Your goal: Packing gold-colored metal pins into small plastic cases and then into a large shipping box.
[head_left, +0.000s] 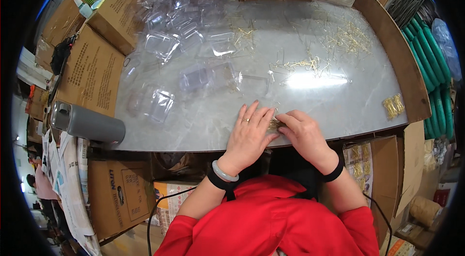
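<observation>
At the near edge of the grey table [203, 128], a small bundle of brass-coloured wire hooks [274, 124] lies between my hands. My left hand [252, 130] rests nearly flat with its fingers stretched out, its thumb against the bundle's near side. From the other side, my right hand [305, 135] closes its thumb and fingers on the hooks, partly hiding them. Just beyond my hands are loose wire hooks [312, 66] in a scattered heap, with a larger heap [351, 37] farther back. A neat stack of hooks [393, 106] sits at the right edge.
Clear plastic boxes [181, 28] pile up at the back left, and some lie nearer [162, 105]. A grey bottle [89, 123] lies on its side at the left edge. Cardboard walls [390, 52] border the table; an open carton [382, 164] stands below its right edge.
</observation>
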Demonstrator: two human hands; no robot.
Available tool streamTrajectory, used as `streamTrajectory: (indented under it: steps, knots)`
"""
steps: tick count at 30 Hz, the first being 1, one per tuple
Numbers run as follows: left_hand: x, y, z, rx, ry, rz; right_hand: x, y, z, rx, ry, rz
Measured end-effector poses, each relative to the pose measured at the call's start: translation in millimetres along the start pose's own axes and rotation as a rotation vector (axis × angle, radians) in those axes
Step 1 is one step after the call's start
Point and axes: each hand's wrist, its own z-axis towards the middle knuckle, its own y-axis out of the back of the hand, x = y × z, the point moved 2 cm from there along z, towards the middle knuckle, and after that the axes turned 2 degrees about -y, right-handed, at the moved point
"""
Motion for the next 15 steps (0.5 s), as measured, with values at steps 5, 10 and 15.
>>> streamTrajectory:
  steps: [5,10,15]
  knots:
    - [1,-3,-4,-0.045,0.020,-0.034,-1,-12,0,-0.118,0.011,0.024]
    - [7,6,-10,-0.099,0.073,-0.317,9,-12,5,0.080,0.201,-0.104]
    - [17,30,-22,-0.112,0.087,-0.250,4,-16,1,0.085,0.191,-0.077]
